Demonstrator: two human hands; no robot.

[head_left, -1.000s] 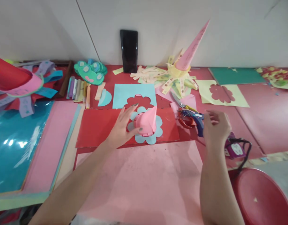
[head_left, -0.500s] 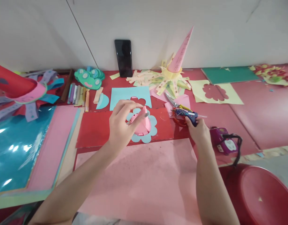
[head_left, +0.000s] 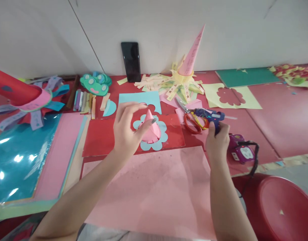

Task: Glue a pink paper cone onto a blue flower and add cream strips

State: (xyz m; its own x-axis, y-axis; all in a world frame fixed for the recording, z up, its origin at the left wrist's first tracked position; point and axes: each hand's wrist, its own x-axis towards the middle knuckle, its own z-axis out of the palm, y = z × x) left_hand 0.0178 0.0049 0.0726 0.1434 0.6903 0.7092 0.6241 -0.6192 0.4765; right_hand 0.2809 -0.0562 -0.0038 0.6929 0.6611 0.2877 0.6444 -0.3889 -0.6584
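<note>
A small pink paper cone (head_left: 151, 132) stands point up on a light blue flower-shaped paper (head_left: 163, 136). Beside it, my left hand (head_left: 127, 125) is open, its thumb and forefinger spread apart around the cone's tip; the thumb overlaps the cone's side in view, and I cannot tell whether they touch. To the right, my right hand (head_left: 217, 142) is wrapped round the handle of a dark blue hot glue gun (head_left: 212, 115), its nozzle pointing left. Scissors with red and yellow handles (head_left: 191, 124) lie just beyond that hand, partly behind the gun.
A pink paper sheet (head_left: 151, 190) lies in front of me. A phone (head_left: 131, 62) leans on the wall, with a tall pink cone (head_left: 192, 55) on paper strips nearby. At right are a purple power block (head_left: 241, 150) with a cord and a red stool (head_left: 286, 204).
My left thumb and forefinger have parted from the cone's tip, and the hand has shifted slightly left. My right hand has drawn the glue gun rightward, off the scissors' handles.
</note>
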